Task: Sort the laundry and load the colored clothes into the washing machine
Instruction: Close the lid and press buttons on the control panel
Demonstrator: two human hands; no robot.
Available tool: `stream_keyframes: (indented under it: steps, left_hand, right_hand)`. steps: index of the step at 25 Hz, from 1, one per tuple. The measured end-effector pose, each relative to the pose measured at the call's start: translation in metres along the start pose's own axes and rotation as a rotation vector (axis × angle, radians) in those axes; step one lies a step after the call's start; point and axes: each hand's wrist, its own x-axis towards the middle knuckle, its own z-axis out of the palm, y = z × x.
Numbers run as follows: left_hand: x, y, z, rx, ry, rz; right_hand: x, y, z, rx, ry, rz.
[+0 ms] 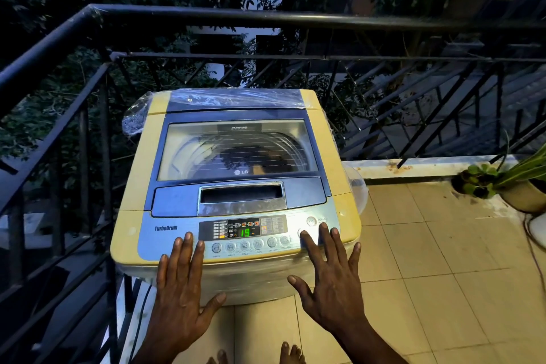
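Washing machine (pixel 236 174) control panel facing viewer, lid shut, both hands spread.

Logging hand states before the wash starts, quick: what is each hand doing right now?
Left hand: open, fingers spread, holding nothing, over the washing machine's control panel.
Right hand: open, holding nothing, fingertips by the right-side buttons.
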Motion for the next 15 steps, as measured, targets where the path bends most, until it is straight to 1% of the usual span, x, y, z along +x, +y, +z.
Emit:
stream_keyframes:
  steps: [8, 11, 15]
  left_hand:
    - [0.0, 0.001, 0.0, 0.009, 0.007, -0.004]
    - [0.0, 0.002, -0.001, 0.009, 0.014, 0.002]
    - [0.0, 0.002, -0.003, 0.006, 0.009, 0.0]
  right_hand:
    - [0.001, -0.003, -0.008, 0.015, -0.039, 0.003]
    - [0.0, -0.005, -0.011, 0.034, -0.026, 0.008]
    - [0.001, -0.006, -0.012, 0.002, -0.037, 0.01]
